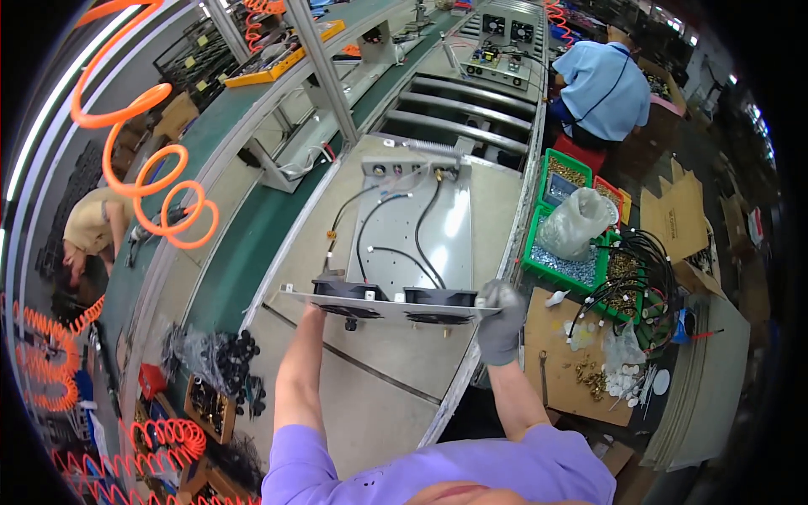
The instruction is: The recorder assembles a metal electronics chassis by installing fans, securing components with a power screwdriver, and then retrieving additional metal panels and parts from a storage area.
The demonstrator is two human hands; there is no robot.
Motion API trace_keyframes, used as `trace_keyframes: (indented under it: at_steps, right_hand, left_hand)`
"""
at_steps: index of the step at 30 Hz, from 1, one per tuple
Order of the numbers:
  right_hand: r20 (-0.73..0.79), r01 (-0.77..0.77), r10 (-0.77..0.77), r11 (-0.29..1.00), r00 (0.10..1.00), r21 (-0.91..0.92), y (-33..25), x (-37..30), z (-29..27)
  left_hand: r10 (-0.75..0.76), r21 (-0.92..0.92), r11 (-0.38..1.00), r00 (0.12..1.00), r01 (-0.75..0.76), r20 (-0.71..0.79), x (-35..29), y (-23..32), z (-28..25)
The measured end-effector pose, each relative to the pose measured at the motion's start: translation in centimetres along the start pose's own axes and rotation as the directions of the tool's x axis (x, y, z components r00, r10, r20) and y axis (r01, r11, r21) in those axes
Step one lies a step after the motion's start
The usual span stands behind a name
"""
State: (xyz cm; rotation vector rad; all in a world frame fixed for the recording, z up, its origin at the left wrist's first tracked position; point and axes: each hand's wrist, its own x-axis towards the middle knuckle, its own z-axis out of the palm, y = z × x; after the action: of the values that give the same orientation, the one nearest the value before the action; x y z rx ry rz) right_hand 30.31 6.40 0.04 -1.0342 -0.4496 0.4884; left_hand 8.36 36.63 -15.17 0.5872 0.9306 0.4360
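A metal panel (pixel 391 305) with two black fans, a left fan (pixel 349 290) and a right fan (pixel 440 297), stands on edge across the near end of a flat metal chassis plate (pixel 450 223). My right hand (pixel 502 321), in a grey glove, grips the panel's right end. At its left end my left hand (pixel 314 313) holds the panel from below; most of its fingers are hidden behind the metal. Several black cables, among them a long cable (pixel 423 223), lie over the plate. Connectors line the plate's far raised edge (pixel 411 170).
Roller conveyor (pixel 463 118) runs ahead, with another fan unit (pixel 505 63) farther along. On the right stand green bins (pixel 560 273) of small fasteners, a plastic bag (pixel 576 223) and a cardboard box (pixel 673 215). Orange coiled hoses (pixel 109 118) hang left. Two people work nearby.
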Motion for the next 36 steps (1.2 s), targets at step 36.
trace_keyframes:
  at_steps: [36]
  right_hand:
    - [-0.084,-0.518,0.514,0.820,0.853,-0.244,6.3,-11.1,-3.8]
  left_hand:
    - [0.052,-0.487,0.780,0.816,-0.393,-0.575,-37.3,-32.5,-3.9]
